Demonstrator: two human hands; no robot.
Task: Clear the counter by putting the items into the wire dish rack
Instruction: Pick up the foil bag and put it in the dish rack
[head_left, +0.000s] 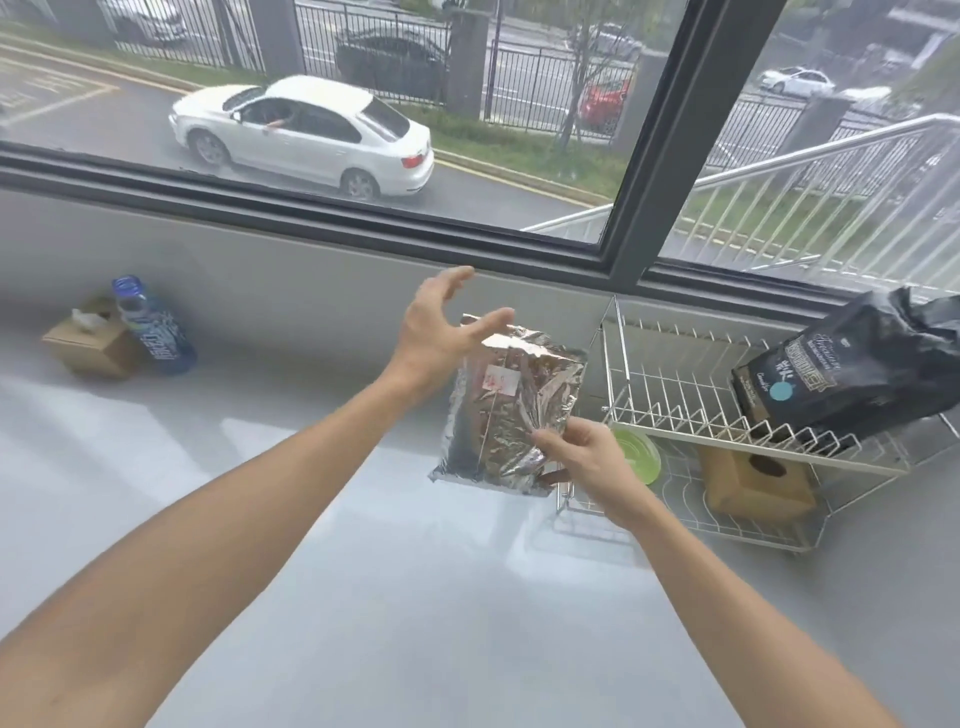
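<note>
A crinkled silver foil bag (506, 410) with a small white label hangs above the grey counter (363, 545), just left of the two-tier wire dish rack (675, 405). My right hand (582, 452) grips the bag's lower right corner. My left hand (444, 325) is open with fingers spread at the bag's top left edge, holding nothing. A black coffee bag (852, 374) lies on the rack's upper tier. On the lower tier sit a green dish (636, 452) and a brown tissue box (756, 480).
At the far left of the counter, by the wall, stand a blue-capped bottle (153, 325) and a cardboard tissue box (91, 340). A dark-framed window (649, 140) runs along the back above a grey ledge.
</note>
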